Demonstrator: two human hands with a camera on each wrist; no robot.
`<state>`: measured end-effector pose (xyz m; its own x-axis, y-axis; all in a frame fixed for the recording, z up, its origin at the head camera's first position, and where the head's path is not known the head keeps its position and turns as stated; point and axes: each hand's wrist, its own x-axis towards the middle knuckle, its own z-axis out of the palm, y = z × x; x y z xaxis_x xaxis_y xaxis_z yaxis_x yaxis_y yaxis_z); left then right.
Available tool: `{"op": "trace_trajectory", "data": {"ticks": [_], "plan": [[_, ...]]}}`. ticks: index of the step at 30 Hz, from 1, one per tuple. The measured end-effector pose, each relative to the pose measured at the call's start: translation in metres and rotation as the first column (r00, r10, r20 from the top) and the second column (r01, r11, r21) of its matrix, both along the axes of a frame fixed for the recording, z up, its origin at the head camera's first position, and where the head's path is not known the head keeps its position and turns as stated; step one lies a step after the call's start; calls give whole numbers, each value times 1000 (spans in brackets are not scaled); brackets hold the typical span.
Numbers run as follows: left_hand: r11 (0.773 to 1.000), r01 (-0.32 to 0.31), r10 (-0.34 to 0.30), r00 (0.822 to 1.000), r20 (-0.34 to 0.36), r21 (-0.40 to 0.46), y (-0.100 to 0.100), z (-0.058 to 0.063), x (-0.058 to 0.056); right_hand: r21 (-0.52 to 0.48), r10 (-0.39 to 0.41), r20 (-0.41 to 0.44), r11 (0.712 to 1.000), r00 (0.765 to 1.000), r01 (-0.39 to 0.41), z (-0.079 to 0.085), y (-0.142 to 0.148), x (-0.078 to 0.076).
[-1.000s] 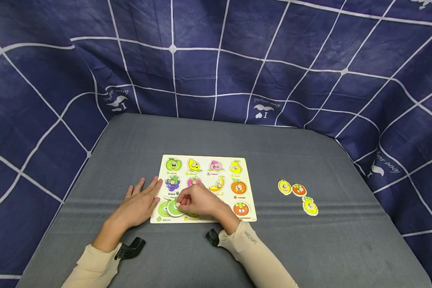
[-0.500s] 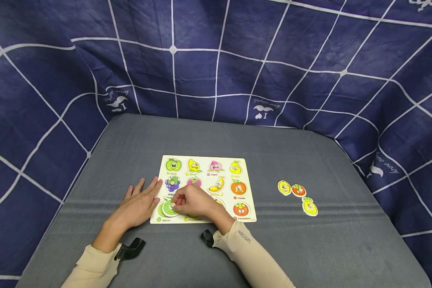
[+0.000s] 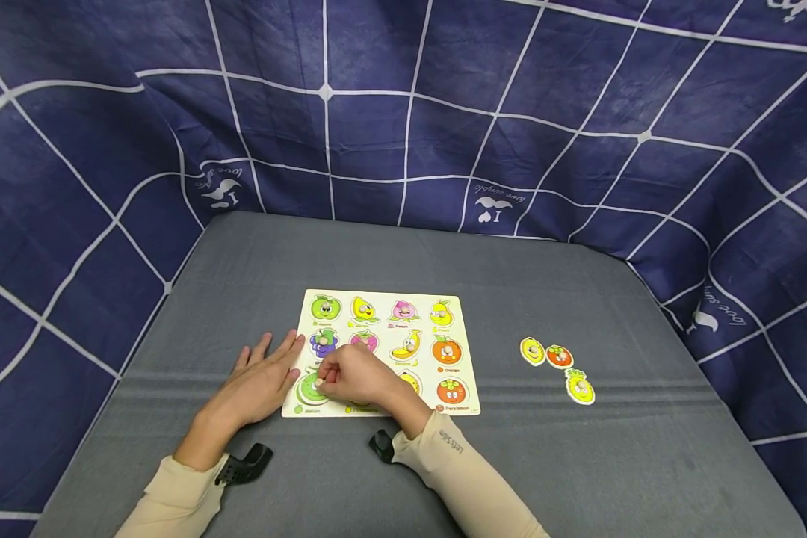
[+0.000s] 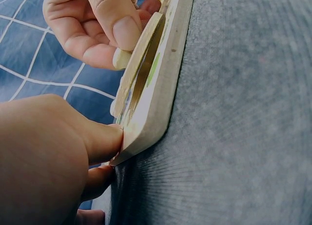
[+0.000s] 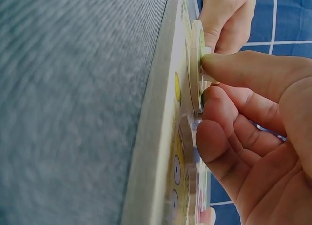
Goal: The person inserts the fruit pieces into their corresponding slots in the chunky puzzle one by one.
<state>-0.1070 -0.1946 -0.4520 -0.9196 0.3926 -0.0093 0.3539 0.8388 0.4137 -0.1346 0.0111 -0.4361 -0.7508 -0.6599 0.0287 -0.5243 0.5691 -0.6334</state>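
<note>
A cream fruit puzzle board (image 3: 383,306) lies on the dark grey cloth. At its near left corner my right hand (image 3: 366,381) pinches the small knob of the green melon piece (image 3: 306,391) between thumb and finger. In the left wrist view this melon piece (image 4: 139,66) leans at a slant over the printed melon spot, one edge raised off the board. My left hand (image 3: 258,385) lies flat beside the left edge, fingers extended, its thumb touching the board's side. Part of the bottom row is hidden under my right hand.
Right of the board lie three loose knobbed pieces: a yellow lemon (image 3: 531,351), a red tomato (image 3: 560,356) and a yellow pineapple (image 3: 580,388). Several fruit pieces, such as the orange (image 3: 447,350), sit in the board. Blue gridded curtains (image 3: 370,134) surround the table.
My right hand has shifted slightly left with the melon piece, bringing it over the printed melon. The left hand stays in place.
</note>
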Motion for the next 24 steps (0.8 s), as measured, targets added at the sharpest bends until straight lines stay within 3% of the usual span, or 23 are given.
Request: {"op": "trace_trajectory", "data": {"ticks": [24], "plan": [[1000, 5, -5, 1000, 2, -3, 0, 0, -1, 59, -7, -67, 998, 998, 11, 2, -10, 1]]}}
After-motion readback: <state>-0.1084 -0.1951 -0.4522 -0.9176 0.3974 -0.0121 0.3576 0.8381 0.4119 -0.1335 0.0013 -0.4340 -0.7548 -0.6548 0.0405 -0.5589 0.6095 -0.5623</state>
